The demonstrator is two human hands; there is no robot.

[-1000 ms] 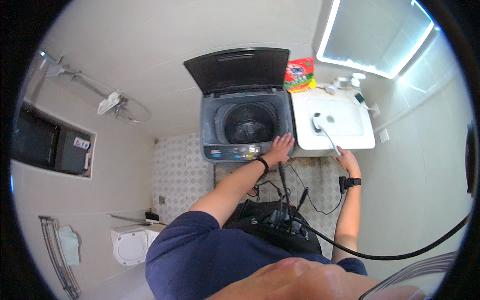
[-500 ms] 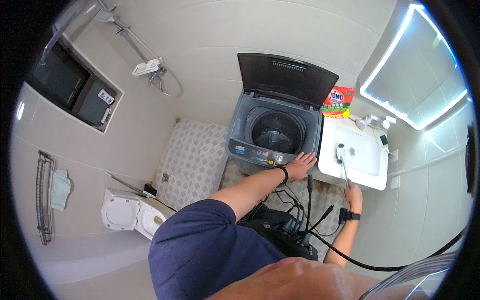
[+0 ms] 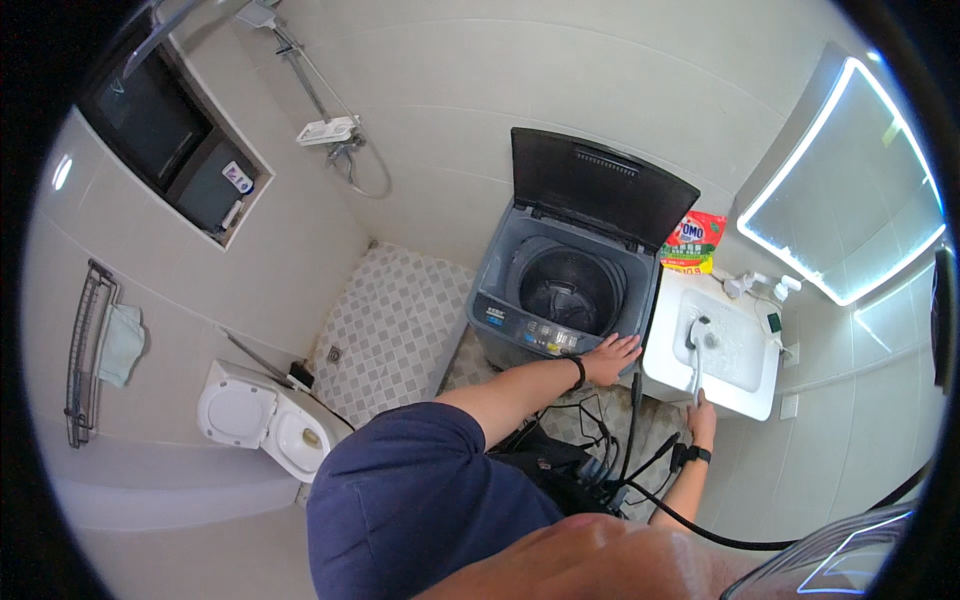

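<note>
Washing machine (image 3: 545, 333) and white sink (image 3: 660, 342) sit further right and lower in our view than a second ago, so we judge that our head has turned. Our left hand (image 3: 612, 360) still lies spread on the machine's front right corner, grasping nothing. Our right hand (image 3: 702, 420) keeps its grip curled round a long pale tool (image 3: 698, 372), whose head is down in the sink, seemingly nearer the drain (image 3: 705, 320). To us, that means an unchanged hold, with only the tool's head shifted slightly.
</note>
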